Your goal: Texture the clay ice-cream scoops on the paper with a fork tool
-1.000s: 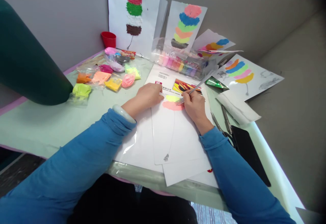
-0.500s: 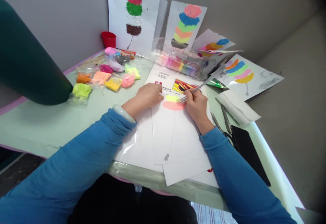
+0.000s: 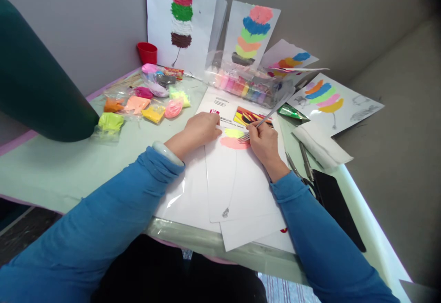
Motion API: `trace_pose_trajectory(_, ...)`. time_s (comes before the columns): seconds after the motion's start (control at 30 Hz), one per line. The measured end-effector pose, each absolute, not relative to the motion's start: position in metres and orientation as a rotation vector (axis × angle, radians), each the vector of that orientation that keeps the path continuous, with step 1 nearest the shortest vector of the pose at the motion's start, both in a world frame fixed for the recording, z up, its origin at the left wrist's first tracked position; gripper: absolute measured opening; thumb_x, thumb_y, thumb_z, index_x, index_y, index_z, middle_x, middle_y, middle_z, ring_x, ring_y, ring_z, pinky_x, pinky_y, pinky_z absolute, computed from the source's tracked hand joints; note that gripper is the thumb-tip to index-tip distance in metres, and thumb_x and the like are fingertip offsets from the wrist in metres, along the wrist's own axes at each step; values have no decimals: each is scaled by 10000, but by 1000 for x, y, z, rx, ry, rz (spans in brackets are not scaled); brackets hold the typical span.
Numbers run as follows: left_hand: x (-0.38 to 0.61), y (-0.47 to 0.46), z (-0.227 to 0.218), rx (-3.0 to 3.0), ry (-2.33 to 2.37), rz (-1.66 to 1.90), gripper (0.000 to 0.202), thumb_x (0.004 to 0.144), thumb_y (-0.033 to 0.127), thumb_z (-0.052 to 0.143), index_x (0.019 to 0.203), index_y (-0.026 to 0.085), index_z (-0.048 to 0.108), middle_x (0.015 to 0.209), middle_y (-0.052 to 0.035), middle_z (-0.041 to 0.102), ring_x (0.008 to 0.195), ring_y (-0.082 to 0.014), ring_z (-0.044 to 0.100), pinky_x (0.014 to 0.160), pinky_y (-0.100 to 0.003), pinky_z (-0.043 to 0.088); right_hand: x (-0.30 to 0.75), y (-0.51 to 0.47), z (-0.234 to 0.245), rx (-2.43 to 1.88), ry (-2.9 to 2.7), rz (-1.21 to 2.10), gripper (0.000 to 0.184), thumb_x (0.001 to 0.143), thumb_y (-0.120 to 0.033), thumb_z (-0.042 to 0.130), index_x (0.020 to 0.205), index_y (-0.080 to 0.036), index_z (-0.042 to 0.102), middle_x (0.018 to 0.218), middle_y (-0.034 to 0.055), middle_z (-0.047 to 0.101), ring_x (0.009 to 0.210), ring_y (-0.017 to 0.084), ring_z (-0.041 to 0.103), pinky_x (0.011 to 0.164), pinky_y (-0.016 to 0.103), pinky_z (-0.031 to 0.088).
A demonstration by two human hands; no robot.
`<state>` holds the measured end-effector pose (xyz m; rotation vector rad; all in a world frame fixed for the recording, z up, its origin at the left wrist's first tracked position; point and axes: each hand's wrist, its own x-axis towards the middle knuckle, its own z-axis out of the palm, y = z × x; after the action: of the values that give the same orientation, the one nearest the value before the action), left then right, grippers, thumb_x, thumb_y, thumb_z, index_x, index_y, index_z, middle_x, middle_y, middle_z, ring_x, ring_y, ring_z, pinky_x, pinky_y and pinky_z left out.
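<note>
Lowered fork scrapes clay before clay-filled box.

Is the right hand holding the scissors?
No, the right hand grips a metal fork, tines on the pink clay; the scissors lie apart on the table.

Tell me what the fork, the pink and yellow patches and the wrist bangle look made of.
Fork: probably metal, thin, silver-grey, sheen along the handle. Pink patch and yellow patch: likely soft modelling clay, matte, smeared thick with ragged edges. Bangle: pale, smooth, glossy; jade, glass or plastic, I cannot tell.
</note>
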<state>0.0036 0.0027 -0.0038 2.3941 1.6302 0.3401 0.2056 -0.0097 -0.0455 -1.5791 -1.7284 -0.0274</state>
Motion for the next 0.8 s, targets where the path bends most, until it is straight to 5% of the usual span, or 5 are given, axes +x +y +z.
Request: trace_pose_trajectory(0.8,5,2,-3,2370,1661,294,326,783,304,495,1047,152,611,1021,-133,639,951,-261,579,732,-328,426,207,-9,-46,-1588,-1715,-44,242,813,-298,423,795,-164,624,754,80,673,670,210,576,636,328,407)
